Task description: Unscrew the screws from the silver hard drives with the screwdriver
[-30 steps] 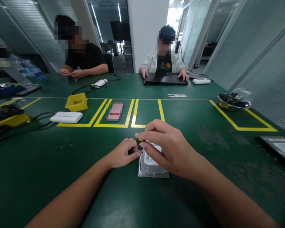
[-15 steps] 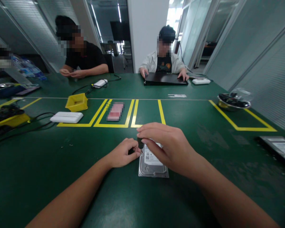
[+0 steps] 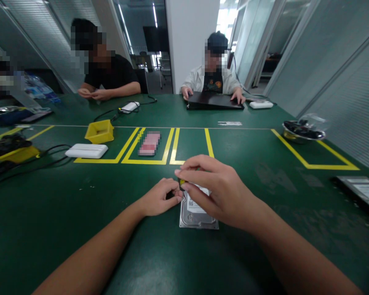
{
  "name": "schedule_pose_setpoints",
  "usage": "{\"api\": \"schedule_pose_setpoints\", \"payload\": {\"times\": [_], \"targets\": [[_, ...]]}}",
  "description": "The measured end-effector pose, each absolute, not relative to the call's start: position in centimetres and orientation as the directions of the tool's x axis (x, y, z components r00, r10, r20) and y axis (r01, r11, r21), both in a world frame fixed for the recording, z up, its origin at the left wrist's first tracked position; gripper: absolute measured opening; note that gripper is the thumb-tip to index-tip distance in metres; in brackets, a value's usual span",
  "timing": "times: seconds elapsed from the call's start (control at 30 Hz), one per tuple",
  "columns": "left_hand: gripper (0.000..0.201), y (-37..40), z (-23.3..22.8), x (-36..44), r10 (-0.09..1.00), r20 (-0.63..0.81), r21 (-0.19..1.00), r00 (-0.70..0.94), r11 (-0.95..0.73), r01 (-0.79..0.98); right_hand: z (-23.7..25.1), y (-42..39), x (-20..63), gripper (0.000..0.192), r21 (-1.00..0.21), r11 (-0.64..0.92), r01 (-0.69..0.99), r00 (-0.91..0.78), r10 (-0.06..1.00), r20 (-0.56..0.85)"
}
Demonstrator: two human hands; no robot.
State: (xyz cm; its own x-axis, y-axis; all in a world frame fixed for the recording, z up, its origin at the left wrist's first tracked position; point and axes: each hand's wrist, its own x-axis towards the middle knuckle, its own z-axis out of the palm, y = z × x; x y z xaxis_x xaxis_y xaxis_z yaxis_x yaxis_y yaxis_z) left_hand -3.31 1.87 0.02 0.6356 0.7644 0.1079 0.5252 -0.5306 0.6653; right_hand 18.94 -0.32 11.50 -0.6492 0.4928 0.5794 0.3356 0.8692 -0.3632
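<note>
A silver hard drive (image 3: 199, 221) with a white label lies flat on the green table in front of me. My right hand (image 3: 221, 186) reaches over the drive's upper part, with thumb and fingers closed round the short dark and yellow handle of a screwdriver (image 3: 181, 183). The screwdriver stands roughly upright above the drive's upper left edge; its tip is hidden. My left hand (image 3: 161, 197) rests on the table at that same edge, its curled fingers gripping the side of the drive close below the handle.
A yellow bin (image 3: 100, 132), a white power strip (image 3: 86, 150) and a pink phone-like object (image 3: 150, 144) stand ahead left. At right are a metal bowl (image 3: 304, 132) of dark parts and another drive-like unit (image 3: 361, 192). Across the table a person handles a black laptop-like panel (image 3: 215, 100).
The fingers of my right hand have shifted and turned on the screwdriver handle, so its yellow part now shows. My left hand and the hard drive stay in place.
</note>
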Motion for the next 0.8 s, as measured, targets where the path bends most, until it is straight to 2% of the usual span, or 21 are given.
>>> {"api": "schedule_pose_setpoints", "payload": {"times": [0.13,0.37,0.5,0.67,0.8], "targets": [[0.022,1.86,-0.18,-3.33,0.767,0.116,0.645,0.632,-0.542,0.539,11.58,-0.50,18.99,0.027,-0.362,0.857,0.367,-0.645,0.515,0.565],[0.019,1.91,0.05,-3.26,0.764,0.114,0.648,0.635,-0.542,0.535,11.48,-0.37,18.95,0.033,-0.392,0.861,0.324,-0.672,0.501,0.545],[0.020,1.84,0.28,-3.20,0.767,0.114,0.657,0.632,-0.535,0.531,11.31,-0.22,18.95,0.031,-0.404,0.868,0.290,-0.651,0.488,0.581],[0.023,1.82,0.32,-3.18,0.764,0.117,0.653,0.634,-0.540,0.530,11.49,-0.26,18.98,0.019,-0.421,0.848,0.322,-0.655,0.521,0.547],[0.024,1.86,0.26,-3.18,0.768,0.101,0.640,0.632,-0.537,0.549,11.44,-0.25,19.02,0.021,-0.407,0.865,0.292,-0.649,0.492,0.580]]}}
